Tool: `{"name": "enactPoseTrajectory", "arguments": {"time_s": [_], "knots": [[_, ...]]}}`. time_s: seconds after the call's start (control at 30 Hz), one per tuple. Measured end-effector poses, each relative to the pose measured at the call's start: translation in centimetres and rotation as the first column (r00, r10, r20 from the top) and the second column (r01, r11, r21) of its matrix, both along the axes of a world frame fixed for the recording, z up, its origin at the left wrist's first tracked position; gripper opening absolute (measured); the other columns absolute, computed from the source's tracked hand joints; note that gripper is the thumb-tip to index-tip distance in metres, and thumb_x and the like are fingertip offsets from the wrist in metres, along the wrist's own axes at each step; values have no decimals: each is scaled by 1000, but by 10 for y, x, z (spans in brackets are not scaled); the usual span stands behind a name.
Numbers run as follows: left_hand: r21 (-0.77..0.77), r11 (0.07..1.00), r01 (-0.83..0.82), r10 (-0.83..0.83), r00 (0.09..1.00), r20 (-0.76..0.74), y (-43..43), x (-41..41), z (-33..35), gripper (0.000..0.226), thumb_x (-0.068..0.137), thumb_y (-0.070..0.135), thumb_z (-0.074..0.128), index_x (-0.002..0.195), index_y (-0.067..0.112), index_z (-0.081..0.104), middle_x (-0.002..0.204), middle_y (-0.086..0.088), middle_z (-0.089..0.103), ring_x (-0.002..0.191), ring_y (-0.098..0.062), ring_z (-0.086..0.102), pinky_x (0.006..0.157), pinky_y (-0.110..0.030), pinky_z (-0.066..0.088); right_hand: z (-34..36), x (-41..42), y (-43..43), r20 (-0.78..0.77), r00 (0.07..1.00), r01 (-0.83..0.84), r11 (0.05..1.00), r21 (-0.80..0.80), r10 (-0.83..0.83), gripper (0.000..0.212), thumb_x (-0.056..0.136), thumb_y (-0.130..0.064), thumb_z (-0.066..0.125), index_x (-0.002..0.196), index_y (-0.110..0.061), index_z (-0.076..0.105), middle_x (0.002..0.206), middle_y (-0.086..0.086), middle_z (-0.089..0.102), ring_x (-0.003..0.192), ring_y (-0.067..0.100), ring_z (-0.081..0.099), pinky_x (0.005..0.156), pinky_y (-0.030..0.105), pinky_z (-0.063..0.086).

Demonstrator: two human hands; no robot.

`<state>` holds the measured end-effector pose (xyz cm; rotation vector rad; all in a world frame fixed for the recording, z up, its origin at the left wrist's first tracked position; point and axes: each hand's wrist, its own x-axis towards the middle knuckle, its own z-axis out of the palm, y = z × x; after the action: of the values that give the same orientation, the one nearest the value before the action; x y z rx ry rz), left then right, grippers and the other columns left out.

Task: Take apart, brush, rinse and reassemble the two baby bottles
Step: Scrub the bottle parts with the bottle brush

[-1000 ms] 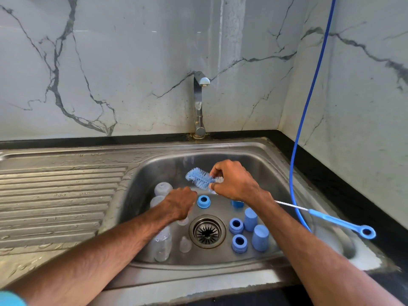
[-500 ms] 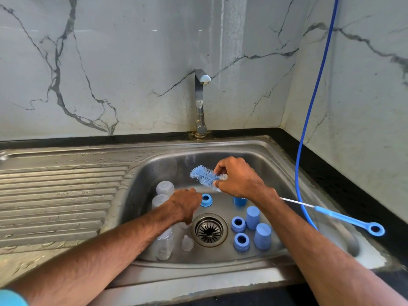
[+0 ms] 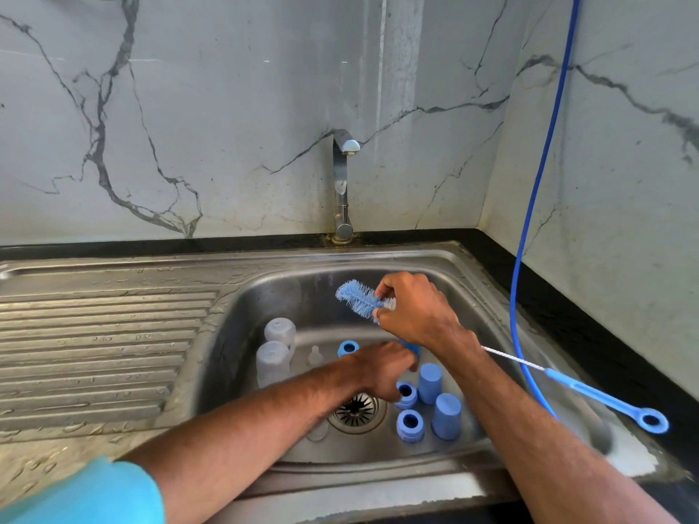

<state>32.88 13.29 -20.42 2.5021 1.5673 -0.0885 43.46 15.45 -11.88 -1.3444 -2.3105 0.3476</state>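
I saw the right hand (image 3: 416, 313) clamped on the bottle brush (image 3: 357, 298) near the sink (image 3: 264, 293) back edge; the left hand (image 3: 378, 368) was too blurred to tell its fingers.

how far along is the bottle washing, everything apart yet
Done: both bottles are apart; two clear bodies stand at the left of the sink, blue rings and caps loose by the drain. In hand: the right hand grips the brush by its bristles; the left hand reaches low toward a blue piece, grip unclear. Left: brushing the parts, rinsing (no water shows at the tap), reassembly.
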Motion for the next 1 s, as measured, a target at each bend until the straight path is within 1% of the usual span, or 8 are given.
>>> {"name": "enactPoseTrajectory", "arguments": {"time_s": [0.2,0.3,0.43,0.5,0.67,0.8,0.9,1.0], "knots": [[-55,998,-10,7,999,-50,9,14,-9,27,81,15,76,102,5,61,97,-11,68,86,-30,67,74,-50,60,0,1,0,-7,1000,2,1000,1,-2,27,82,-26,77,108,-26,70,111,-3,69,97,19,66,86,42,59],[-73,997,-9,7,1000,-25,9,12,-9,32,82,17,78,109,8,63,102,-8,69,91,-27,67,80,-48,60,0,-1,-1,-5,1000,-12,1000,3,12,29,82,-26,77,109,-25,69,111,-2,69,97,19,66,85,43,59],[-53,999,-11,10,1000,-10,10,9,-7,28,82,15,78,101,6,59,103,-12,66,94,-31,65,80,-47,58,2,1,-2,-2,1000,-7,1000,0,7,27,81,-25,76,108,-24,70,109,-2,69,97,19,66,85,42,59],[-45,999,-24,25,999,37,10,2,-1,38,82,15,78,114,7,60,114,-11,64,102,-29,62,85,-46,56,4,2,-3,1,1000,0,1000,-4,0,27,81,-23,76,108,-24,71,109,-2,70,97,20,67,86,43,59],[-68,990,-123,136,958,252,5,-36,25,19,78,9,72,95,12,65,86,3,65,76,-10,60,71,-26,52,8,-2,-9,14,1000,-1,1000,2,1,29,82,-22,74,110,-23,69,112,-2,70,101,21,68,89,41,58],[-65,956,-285,289,890,353,-11,-77,46,17,87,34,74,97,26,64,90,17,65,86,-5,64,70,-11,43,13,-7,-17,27,1000,-17,998,68,16,31,87,-29,73,117,-26,66,118,-2,71,105,22,68,93,44,57],[-204,899,-387,429,690,583,-30,-103,52,26,94,37,71,116,25,69,105,8,71,92,-11,70,70,-22,59,19,-9,-23,53,999,-12,988,154,4,26,93,-40,64,117,-35,54,119,-2,72,104,29,68,87,44,54],[-488,786,-379,595,253,763,-47,-119,55,25,99,29,66,118,12,69,105,-11,72,90,-24,71,82,-42,64,25,-5,-27,90,996,-17,981,194,-1,23,97,-49,55,115,-40,43,116,0,73,95,33,69,76,40,49]]}}
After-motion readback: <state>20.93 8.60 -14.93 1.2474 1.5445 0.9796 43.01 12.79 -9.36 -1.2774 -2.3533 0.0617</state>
